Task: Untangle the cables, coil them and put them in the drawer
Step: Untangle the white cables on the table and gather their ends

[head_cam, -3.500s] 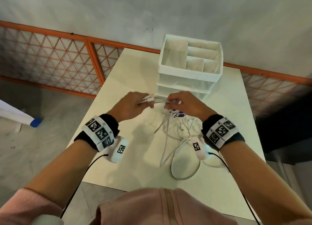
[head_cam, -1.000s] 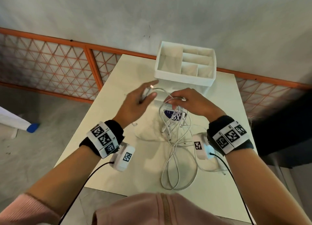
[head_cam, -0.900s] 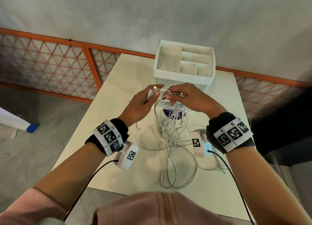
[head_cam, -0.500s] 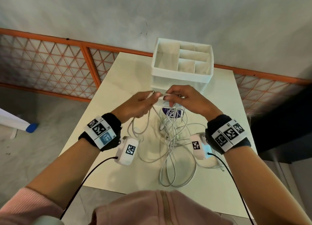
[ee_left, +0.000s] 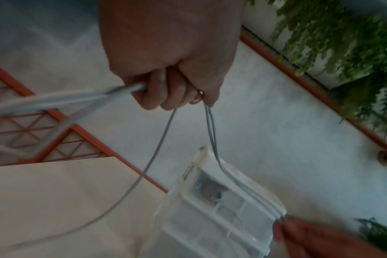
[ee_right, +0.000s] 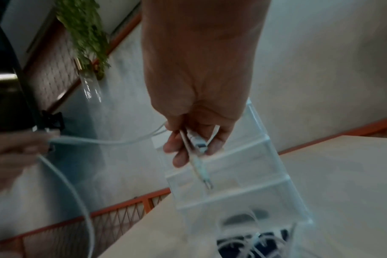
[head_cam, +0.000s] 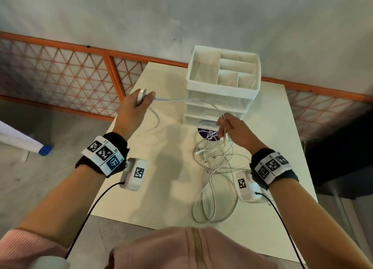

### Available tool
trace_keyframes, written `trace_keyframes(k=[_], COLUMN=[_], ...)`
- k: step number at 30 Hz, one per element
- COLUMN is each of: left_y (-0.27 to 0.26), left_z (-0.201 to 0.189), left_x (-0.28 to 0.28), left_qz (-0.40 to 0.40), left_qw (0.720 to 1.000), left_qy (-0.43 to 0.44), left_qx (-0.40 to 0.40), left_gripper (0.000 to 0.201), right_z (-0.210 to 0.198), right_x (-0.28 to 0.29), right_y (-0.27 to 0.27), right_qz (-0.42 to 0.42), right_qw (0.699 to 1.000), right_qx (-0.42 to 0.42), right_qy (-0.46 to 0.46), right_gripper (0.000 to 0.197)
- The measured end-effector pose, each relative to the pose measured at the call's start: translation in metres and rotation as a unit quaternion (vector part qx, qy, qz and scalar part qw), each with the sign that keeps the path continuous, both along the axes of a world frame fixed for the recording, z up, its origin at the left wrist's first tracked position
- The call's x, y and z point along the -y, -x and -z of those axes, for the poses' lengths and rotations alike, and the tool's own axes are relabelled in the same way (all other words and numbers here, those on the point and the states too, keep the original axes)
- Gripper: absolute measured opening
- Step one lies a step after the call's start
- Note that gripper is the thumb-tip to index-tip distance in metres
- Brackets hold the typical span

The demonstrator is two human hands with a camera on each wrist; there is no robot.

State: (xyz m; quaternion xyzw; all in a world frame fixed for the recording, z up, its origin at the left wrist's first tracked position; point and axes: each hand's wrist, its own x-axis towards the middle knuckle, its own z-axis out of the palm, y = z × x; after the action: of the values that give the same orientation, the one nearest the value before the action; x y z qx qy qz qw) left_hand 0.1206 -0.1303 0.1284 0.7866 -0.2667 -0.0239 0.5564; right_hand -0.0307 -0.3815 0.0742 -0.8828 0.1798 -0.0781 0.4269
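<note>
So the person is still pretty early in this one. The left hand (head_cam: pixel 134 105) is gripping a few turns of white cable (head_cam: pixel 182 100) bunched up in the fist, held up over the left side of the desk (head_cam: pixel 169 192). From there the cable is running across in front of the drawer unit (head_cam: pixel 219 107) to the right hand (head_cam: pixel 232 130), which is pinching the strand between its fingertips; in the right wrist view a connector end (ee_right: pixel 198 142) is also sitting in those fingers. One slack loop is drooping from the left hand down toward the desk.

Looks like the first cable is getting wound up right now, hand to hand, and it's maybe partway coiled at best.

What's left is most of the job. The tangle (head_cam: pixel 215 174) is lying on the desk under and in front of the right hand, several white cords looped over each other, with a dark purple thing (head_cam: pixel 207 134) at its far end, just in front of the unit. Nothing is clearly stowed yet; the drawers are translucent and too hazy to tell what's inside or whether one is pulled open. The divided tray (head_cam: pixel 222 71) on top is holding no cables.
</note>
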Motion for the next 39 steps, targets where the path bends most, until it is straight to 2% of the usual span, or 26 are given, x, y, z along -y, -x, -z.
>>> trace_keyframes(k=[3,5,8,10,12,15,18,21,23,25,28,31,33,35,39], left_y=[-0.003,-0.001,-0.002,-0.004,-0.001,0.007,0.017,0.022,0.022,0.021,0.024,0.027,0.031,0.035,0.046], left_z=[0.017,0.020,0.023,0.029,0.037,0.051,0.063,0.070,0.071,0.070,0.063,0.053,0.044,0.035,0.016], left_x=[-0.010,-0.013,-0.014,-0.018,-0.022,-0.026,-0.026,-0.023,-0.020,-0.017,-0.009,0.003,0.013,0.022,0.034], left_qz=[-0.073,-0.118,-0.136,-0.124,-0.108,-0.059,-0.028,-0.011,0.007,0.029,0.051,0.084,0.095,0.102,0.136], left_qw=[0.996,0.991,0.989,0.989,0.988,0.988,0.981,0.975,0.972,0.968,0.964,0.969,0.976,0.983,0.987], left_qy=[-0.048,-0.055,-0.055,-0.075,-0.105,-0.142,-0.191,-0.219,-0.232,-0.245,-0.255,-0.224,-0.182,-0.125,-0.030], left_qx=[0.001,0.011,0.008,0.001,-0.004,-0.010,-0.025,-0.041,-0.042,-0.044,-0.053,-0.066,-0.078,-0.092,-0.079], left_gripper=[0.045,0.046,0.046,0.045,0.042,0.039,0.042,0.031,0.026,0.027,0.041,0.046,0.041,0.037,0.018], right_z=[-0.014,-0.011,0.008,0.030,0.050,0.081,0.105,0.115,0.111,0.099,0.059,-0.005,-0.048,-0.081,-0.107], right_x=[-0.009,-0.022,-0.045,-0.053,-0.051,-0.043,-0.043,-0.045,-0.044,-0.041,-0.034,-0.029,-0.032,-0.042,-0.062], right_y=[-0.013,-0.020,-0.028,-0.031,-0.030,-0.023,-0.012,-0.009,-0.011,-0.013,-0.018,-0.027,-0.028,-0.028,-0.028], right_qz=[0.001,-0.041,-0.137,-0.169,-0.149,-0.070,-0.064,-0.067,-0.050,-0.017,0.021,0.027,0.010,-0.031,-0.113], right_qw=[1.000,0.996,0.980,0.968,0.969,0.981,0.976,0.960,0.970,0.985,0.993,0.997,0.986,0.977,0.963], right_qx=[-0.025,-0.070,-0.141,-0.182,-0.195,-0.163,-0.175,-0.181,-0.144,-0.083,-0.011,0.068,0.118,0.145,0.150], right_qy=[-0.011,-0.021,-0.032,-0.026,0.028,0.081,0.111,0.202,0.188,0.150,0.112,-0.035,-0.113,-0.153,-0.195], right_gripper=[0.024,0.025,0.029,0.028,0.027,0.030,0.038,0.022,0.013,0.009,0.009,0.015,0.013,0.007,0.007])
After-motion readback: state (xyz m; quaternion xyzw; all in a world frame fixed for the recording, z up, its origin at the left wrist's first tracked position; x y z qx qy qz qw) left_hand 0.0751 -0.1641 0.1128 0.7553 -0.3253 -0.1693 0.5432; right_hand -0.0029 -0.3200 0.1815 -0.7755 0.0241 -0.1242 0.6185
